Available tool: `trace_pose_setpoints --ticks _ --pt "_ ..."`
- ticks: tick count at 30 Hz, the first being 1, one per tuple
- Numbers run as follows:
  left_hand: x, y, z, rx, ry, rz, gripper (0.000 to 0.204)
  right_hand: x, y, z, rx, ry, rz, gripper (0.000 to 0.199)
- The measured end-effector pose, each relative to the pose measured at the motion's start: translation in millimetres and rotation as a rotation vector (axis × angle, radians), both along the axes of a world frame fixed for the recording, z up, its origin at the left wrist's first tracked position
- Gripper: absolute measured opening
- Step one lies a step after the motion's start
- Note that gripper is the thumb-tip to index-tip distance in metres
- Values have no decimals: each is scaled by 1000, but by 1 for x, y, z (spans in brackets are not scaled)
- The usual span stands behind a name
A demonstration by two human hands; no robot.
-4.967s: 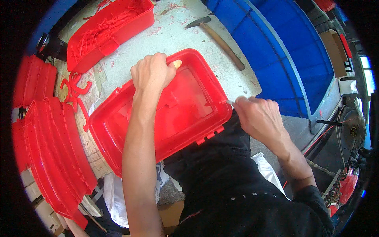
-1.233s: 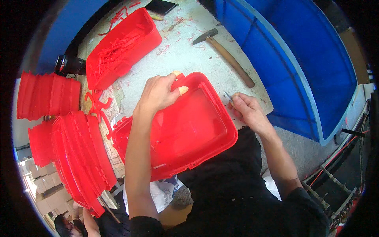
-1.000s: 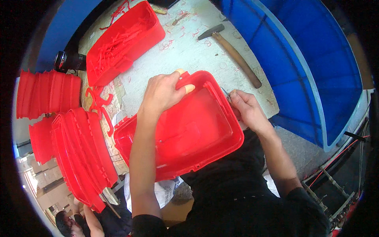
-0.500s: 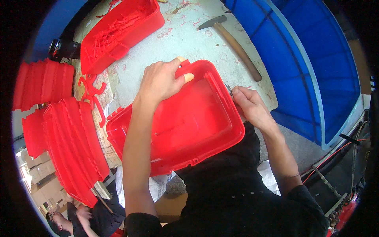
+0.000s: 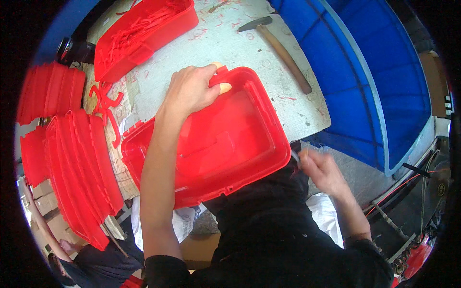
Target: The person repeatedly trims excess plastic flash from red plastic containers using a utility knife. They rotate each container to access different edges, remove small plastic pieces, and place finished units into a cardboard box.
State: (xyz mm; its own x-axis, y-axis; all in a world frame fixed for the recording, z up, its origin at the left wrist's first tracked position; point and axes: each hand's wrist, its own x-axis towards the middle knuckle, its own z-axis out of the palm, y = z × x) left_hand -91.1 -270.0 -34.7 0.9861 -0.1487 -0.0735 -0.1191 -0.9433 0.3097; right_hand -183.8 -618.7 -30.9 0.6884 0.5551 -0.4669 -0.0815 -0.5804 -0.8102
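Note:
A shallow red plastic box (image 5: 225,139) lies tilted toward me at the near edge of the table, its open side up. My left hand (image 5: 189,91) grips its far rim, with pale yellow covers on the thumb and a fingertip. Closed around a small trimming knife (image 5: 295,156), my right hand (image 5: 322,172) is at the box's near right corner. The thin grey blade is close to the outer rim; motion blur hides whether they touch.
A red bin (image 5: 144,38) full of red plastic scraps stands at the far left. Stacked red plastic parts (image 5: 81,168) and red hook-shaped pieces (image 5: 106,108) lie left. A hammer (image 5: 284,57) rests on the table (image 5: 293,113) beside a large blue crate (image 5: 360,86). Another person's arm (image 5: 45,228) shows lower left.
My right hand has moved down toward me along the box's right side to its near corner, with the knife. My left hand keeps its hold on the far rim.

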Motion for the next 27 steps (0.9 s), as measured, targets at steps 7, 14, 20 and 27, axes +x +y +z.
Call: trace_pose_setpoints --ticks 7,14,20,27 --pt "-3 -2 5 -51 24 23 39 25 6 41 -86 -454 149 10" --pt "-6 1 8 -20 29 -16 35 98 90 30 -461 -775 92 17" --pt "-6 4 -3 -46 -11 -35 39 93 99 42 -566 -845 142 19" --pt "-7 5 -5 -12 -57 -27 41 72 80 47 -624 -835 193 21"
